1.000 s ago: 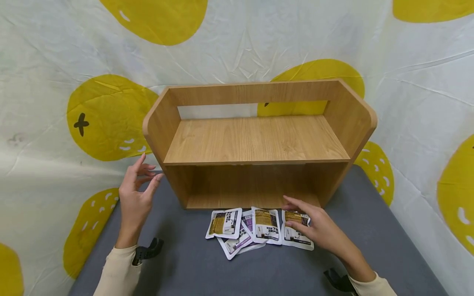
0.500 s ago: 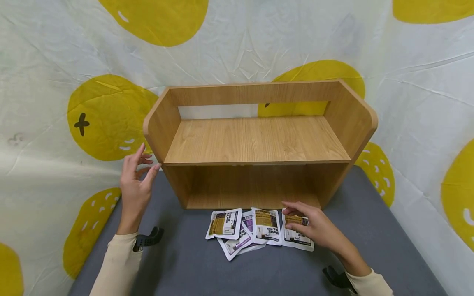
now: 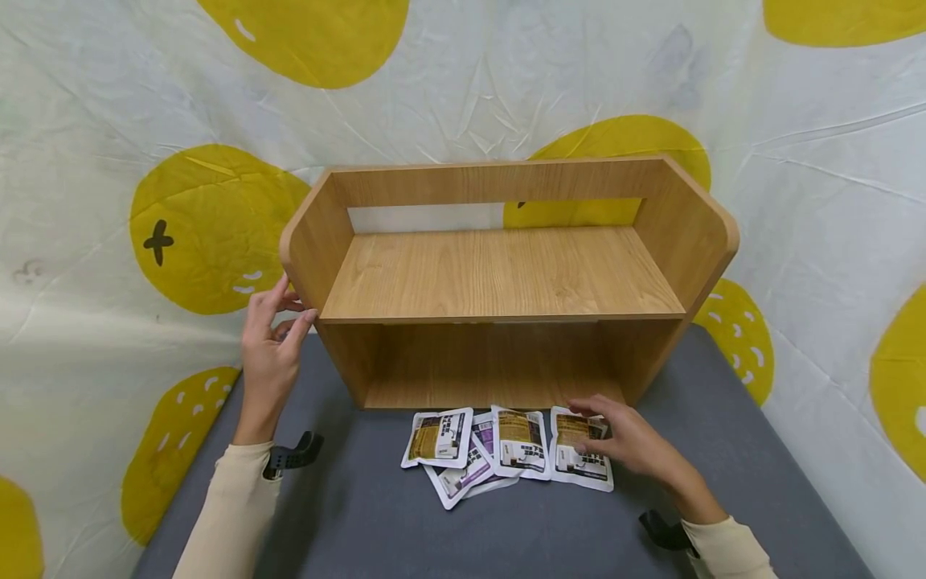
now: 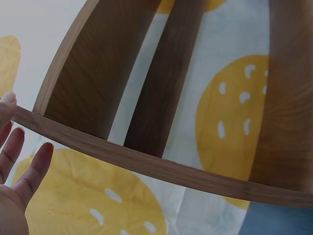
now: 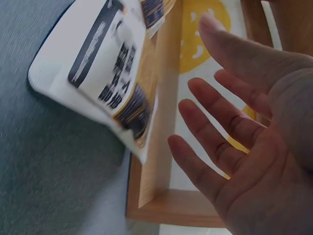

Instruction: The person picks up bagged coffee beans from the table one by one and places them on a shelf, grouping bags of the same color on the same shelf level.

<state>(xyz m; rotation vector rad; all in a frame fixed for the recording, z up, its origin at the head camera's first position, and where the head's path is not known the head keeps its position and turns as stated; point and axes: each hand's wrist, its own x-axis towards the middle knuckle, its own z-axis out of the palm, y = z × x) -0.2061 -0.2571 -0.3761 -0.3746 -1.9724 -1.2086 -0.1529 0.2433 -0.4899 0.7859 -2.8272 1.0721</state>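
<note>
A two-tier wooden shelf (image 3: 506, 277) stands on the grey table. My left hand (image 3: 271, 362) is at its left side panel, thumb at the panel's front edge; in the left wrist view the hand (image 4: 17, 181) has its fingers spread beside the wooden edge (image 4: 146, 164). In front of the shelf lie several white-edged packets, some brown (image 3: 519, 441), some purple (image 3: 463, 476). Over the rightmost brown packet (image 3: 581, 462) hovers my right hand (image 3: 633, 441), fingers loosely bent. The right wrist view shows that hand (image 5: 244, 147) holding nothing, beside the packet (image 5: 110, 73).
Behind the shelf hangs a white cloth (image 3: 470, 96) with yellow printed shapes, also at both sides. The grey table (image 3: 434, 547) extends in front of the packets and to both sides of the shelf. Black straps circle both wrists.
My left hand has moved up and right to the shelf's side panel. My right hand has shifted slightly right above the rightmost packet. The shelf and packets have not moved.
</note>
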